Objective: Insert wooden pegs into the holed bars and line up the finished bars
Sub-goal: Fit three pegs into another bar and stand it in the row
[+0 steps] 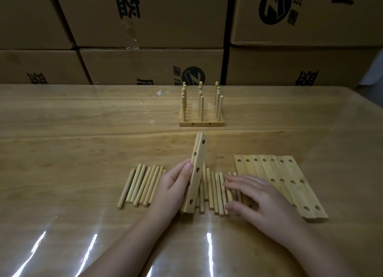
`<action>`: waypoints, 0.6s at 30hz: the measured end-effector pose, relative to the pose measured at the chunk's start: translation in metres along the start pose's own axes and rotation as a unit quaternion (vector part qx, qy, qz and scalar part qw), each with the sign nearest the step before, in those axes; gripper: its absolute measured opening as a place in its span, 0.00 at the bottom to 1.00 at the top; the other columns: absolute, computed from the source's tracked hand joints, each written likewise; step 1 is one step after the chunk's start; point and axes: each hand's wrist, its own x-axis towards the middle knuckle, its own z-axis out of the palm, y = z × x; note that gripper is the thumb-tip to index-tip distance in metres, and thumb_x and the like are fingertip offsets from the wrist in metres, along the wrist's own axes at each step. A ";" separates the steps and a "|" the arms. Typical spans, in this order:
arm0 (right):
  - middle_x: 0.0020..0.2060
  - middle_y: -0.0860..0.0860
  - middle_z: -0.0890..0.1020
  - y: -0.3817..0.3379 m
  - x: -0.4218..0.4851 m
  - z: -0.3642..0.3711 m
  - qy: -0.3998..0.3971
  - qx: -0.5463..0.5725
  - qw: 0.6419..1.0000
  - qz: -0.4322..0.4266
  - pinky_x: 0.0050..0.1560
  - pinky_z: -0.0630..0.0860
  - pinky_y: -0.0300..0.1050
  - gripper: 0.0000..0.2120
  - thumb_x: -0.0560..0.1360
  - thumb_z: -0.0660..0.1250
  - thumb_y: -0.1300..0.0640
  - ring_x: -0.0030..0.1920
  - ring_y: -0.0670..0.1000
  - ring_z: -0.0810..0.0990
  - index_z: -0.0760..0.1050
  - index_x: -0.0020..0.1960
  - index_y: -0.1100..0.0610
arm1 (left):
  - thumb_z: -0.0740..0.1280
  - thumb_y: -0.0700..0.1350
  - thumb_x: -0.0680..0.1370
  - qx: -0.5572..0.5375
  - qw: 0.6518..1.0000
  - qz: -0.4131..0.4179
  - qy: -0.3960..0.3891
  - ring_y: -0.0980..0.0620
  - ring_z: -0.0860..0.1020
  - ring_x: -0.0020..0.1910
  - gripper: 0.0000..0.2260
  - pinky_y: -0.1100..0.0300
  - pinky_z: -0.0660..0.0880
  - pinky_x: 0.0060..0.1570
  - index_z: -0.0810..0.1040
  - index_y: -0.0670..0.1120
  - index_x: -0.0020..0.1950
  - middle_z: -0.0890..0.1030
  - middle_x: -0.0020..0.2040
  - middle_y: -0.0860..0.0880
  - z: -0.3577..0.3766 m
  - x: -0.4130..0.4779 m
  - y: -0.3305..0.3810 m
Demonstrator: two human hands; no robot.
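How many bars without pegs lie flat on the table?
7 bars side by side at the table's right, beside the loose pegs; the right hand covers some, so another may be hidden.

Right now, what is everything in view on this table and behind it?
Brown cardboard boxes: several, black print, stacked behind the table.
Wooden table under a glossy clear cover: one, brown, fills the foreground.
Finished wooden bars with upright pegs: several lined up, exact count unclear, pale, far middle of the table.
Loose round wooden pegs: many, pale, lying in two bunches near the front, one partly under the right hand.
Flat holed wooden bars: about seven, pale, side by side at the right.
Single holed wooden bar: one, pale, tilted up on end, held.
Left hand: holds the single bar.
Right hand: fingers straight, resting on pegs.
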 end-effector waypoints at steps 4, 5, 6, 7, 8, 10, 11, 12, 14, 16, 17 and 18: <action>0.55 0.32 0.71 0.001 0.002 0.004 0.101 0.028 0.994 -0.033 0.59 0.61 0.27 0.20 0.75 0.50 0.35 0.60 0.34 0.67 0.74 0.58 0.39 | 0.58 0.52 0.79 0.035 0.999 0.010 0.019 0.58 0.81 0.50 0.13 0.69 0.74 0.48 0.80 0.61 0.56 0.84 0.49 0.55 0.000 0.000 -0.002; 0.51 0.35 0.73 0.001 0.002 0.005 0.127 0.039 0.990 -0.038 0.55 0.66 0.30 0.21 0.75 0.51 0.36 0.57 0.38 0.71 0.77 0.56 0.43 | 0.57 0.53 0.79 0.043 0.999 0.012 0.026 0.58 0.81 0.51 0.13 0.69 0.74 0.48 0.80 0.61 0.56 0.84 0.49 0.56 0.000 0.001 -0.002; 0.47 0.38 0.74 0.001 0.002 0.005 0.145 0.056 0.987 -0.037 0.51 0.69 0.33 0.21 0.75 0.52 0.37 0.53 0.40 0.73 0.78 0.55 0.45 | 0.57 0.53 0.79 0.047 0.998 0.013 0.030 0.59 0.81 0.51 0.13 0.68 0.73 0.49 0.79 0.61 0.56 0.84 0.49 0.57 0.001 0.001 -0.003; 0.44 0.38 0.76 0.000 0.001 0.005 0.157 0.080 0.984 -0.035 0.48 0.70 0.35 0.20 0.75 0.53 0.38 0.50 0.40 0.75 0.78 0.54 0.45 | 0.57 0.53 0.79 0.052 0.998 0.014 0.032 0.59 0.80 0.52 0.13 0.68 0.73 0.50 0.79 0.61 0.56 0.84 0.50 0.58 0.001 0.001 -0.003; 0.42 0.37 0.78 0.000 0.001 0.005 0.164 0.104 0.980 -0.034 0.47 0.70 0.35 0.17 0.76 0.54 0.40 0.47 0.39 0.76 0.77 0.53 0.44 | 0.57 0.53 0.79 0.057 0.998 0.015 0.034 0.60 0.80 0.53 0.13 0.69 0.73 0.51 0.78 0.62 0.57 0.83 0.52 0.60 0.002 0.001 -0.003; 0.36 0.38 0.79 0.000 0.001 0.007 0.181 0.130 0.974 -0.041 0.43 0.69 0.33 0.12 0.77 0.54 0.45 0.39 0.38 0.78 0.76 0.51 0.43 | 0.57 0.52 0.80 0.076 0.996 0.023 0.037 0.63 0.78 0.56 0.11 0.73 0.71 0.52 0.76 0.63 0.58 0.81 0.54 0.66 0.003 0.002 -0.003; 0.34 0.39 0.78 0.000 0.000 0.008 0.196 0.133 0.970 -0.048 0.41 0.70 0.31 0.11 0.77 0.55 0.48 0.37 0.39 0.78 0.75 0.50 0.44 | 0.57 0.51 0.81 0.088 0.995 0.028 0.040 0.65 0.77 0.57 0.11 0.75 0.69 0.53 0.74 0.64 0.58 0.79 0.55 0.69 0.003 0.002 -0.003; 0.34 0.39 0.78 0.000 0.000 0.009 0.212 0.131 0.967 -0.052 0.39 0.71 0.31 0.10 0.77 0.56 0.50 0.36 0.39 0.78 0.76 0.50 0.46 | 0.57 0.51 0.81 0.098 0.994 0.031 0.042 0.65 0.77 0.58 0.11 0.76 0.68 0.53 0.73 0.64 0.59 0.77 0.56 0.71 0.003 0.002 -0.003; 0.36 0.41 0.78 0.000 0.000 0.011 0.246 0.112 0.961 -0.058 0.37 0.73 0.35 0.10 0.75 0.58 0.52 0.38 0.41 0.77 0.77 0.48 0.51 | 0.57 0.51 0.78 0.107 0.993 0.038 0.043 0.64 0.76 0.59 0.13 0.75 0.68 0.55 0.71 0.64 0.61 0.75 0.58 0.72 0.003 0.002 -0.004; 0.36 0.43 0.77 0.000 0.001 0.012 0.274 0.093 0.955 -0.067 0.36 0.73 0.36 0.10 0.75 0.60 0.52 0.37 0.41 0.76 0.77 0.46 0.55 | 0.57 0.51 0.77 0.103 0.993 0.039 0.039 0.65 0.75 0.60 0.14 0.75 0.68 0.56 0.71 0.62 0.62 0.74 0.59 0.72 0.003 0.002 -0.005; 0.36 0.44 0.77 0.000 0.002 0.013 0.286 0.089 0.951 -0.072 0.35 0.72 0.34 0.11 0.76 0.60 0.51 0.36 0.41 0.75 0.77 0.46 0.56 | 0.57 0.50 0.77 0.102 0.993 0.042 0.037 0.67 0.74 0.61 0.14 0.76 0.68 0.56 0.71 0.62 0.62 0.74 0.59 0.74 0.003 0.002 -0.005; 0.35 0.44 0.77 0.000 0.002 0.013 0.298 0.092 0.947 -0.074 0.35 0.72 0.32 0.11 0.78 0.58 0.50 0.36 0.40 0.75 0.76 0.47 0.55 | 0.57 0.50 0.77 0.103 0.993 0.044 0.034 0.70 0.73 0.61 0.14 0.77 0.66 0.56 0.71 0.62 0.62 0.73 0.59 0.75 0.002 0.002 -0.004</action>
